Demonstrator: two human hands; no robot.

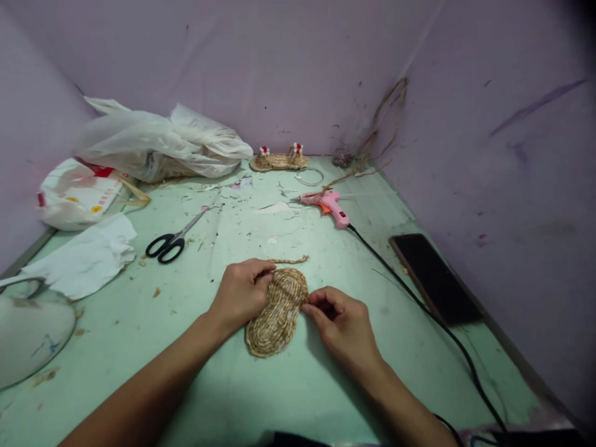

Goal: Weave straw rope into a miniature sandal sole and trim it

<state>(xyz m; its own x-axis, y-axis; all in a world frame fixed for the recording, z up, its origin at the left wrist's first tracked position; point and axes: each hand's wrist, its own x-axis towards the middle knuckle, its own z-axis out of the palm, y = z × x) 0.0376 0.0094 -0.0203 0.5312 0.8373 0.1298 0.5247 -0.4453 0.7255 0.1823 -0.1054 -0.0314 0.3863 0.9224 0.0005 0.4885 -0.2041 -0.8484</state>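
Note:
A sole-shaped piece of coiled, braided straw (274,316) lies flat on the table in front of me, narrower at its middle. My left hand (244,288) grips its upper left edge, fingers curled and thumb side against the straw. Just beyond those fingers, a loose end of braided straw cord (293,259) sticks out to the right; whether the left fingers hold it too, I cannot tell. On the opposite side, my right hand (338,313) pinches the sole's right edge between thumb and fingertips.
Beyond the hands lie black-handled scissors (170,245), a pink glue gun (328,205) with a black cable, and a wire ring (311,176). A finished-looking straw piece with beads (279,162) stands by the wall. Plastic bags (162,143) fill the back left; a phone (435,279) lies right.

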